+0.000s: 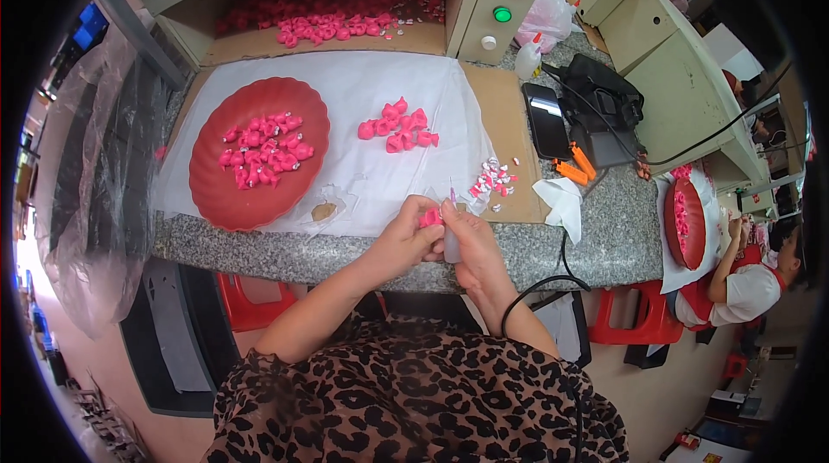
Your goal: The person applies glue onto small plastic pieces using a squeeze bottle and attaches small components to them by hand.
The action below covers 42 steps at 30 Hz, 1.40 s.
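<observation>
Just over the counter's front edge, my left hand (406, 231) pinches a small pink moulded piece (429, 218). Close against it, my right hand (475, 245) is closed around a small translucent squeeze bottle (452, 247) with a thin tip pointing up. Beyond my hands, a loose group of similar pink pieces (400, 125) lies on white paper (345, 83). Small pink-and-white bits (493, 178) are heaped to the right of my hands. At the left stands a red scalloped plate (298, 195) with several pink pieces, some showing silvery parts.
A box-like cabinet (473, 9) at the back holds many pink pieces (332, 27). On the right lie a phone (546, 122), a black bag (604, 91), orange-handled cutters (577, 165) and a white tissue (563, 204). A black cable (518, 297) crosses my right forearm. A co-worker (747, 290) sits at far right.
</observation>
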Available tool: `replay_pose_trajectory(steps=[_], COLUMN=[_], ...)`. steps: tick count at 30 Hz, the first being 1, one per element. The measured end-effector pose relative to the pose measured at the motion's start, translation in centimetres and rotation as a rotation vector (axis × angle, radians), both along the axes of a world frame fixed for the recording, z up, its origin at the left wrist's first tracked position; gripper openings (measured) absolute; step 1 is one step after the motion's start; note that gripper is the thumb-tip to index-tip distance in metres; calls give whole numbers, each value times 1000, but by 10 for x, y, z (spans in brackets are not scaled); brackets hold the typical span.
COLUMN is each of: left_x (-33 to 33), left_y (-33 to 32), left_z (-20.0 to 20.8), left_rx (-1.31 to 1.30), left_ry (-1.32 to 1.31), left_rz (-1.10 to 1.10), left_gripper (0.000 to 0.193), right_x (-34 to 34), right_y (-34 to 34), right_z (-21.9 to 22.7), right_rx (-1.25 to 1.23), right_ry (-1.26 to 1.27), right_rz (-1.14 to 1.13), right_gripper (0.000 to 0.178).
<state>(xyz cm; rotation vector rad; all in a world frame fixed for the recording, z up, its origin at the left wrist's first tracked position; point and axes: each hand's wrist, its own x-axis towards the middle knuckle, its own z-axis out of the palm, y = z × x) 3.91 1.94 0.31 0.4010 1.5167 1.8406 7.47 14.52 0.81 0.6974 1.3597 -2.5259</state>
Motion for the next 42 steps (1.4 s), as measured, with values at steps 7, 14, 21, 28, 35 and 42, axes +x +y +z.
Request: replay_pose_trajectory(steps=[7,14,21,28,35,42], left_x=[5,2,-35,-56,-90,-83], left_y=[-13,-29,-66,-21,1,-10], left_z=[-6,7,32,1,17,-1], left_rx=[156,354,804,-478,-933,-811], left_ry=[-223,-469,-373,512,595,765], left_rz=[54,244,579,548,451,417], left_gripper=[30,36,38,45,50,36], right_x=[3,5,7,8,15,16], right_y=[10,13,16,15,17,18], right_z=[2,-1,-2,-3,-10,7], right_rx=[-46,-60,-108,-126,-162,-82], right_ry=[-3,-7,-1,19,125,173], right_rz=[-7,9,1,23,15,15], right_gripper=[32,25,23,25,20,19])
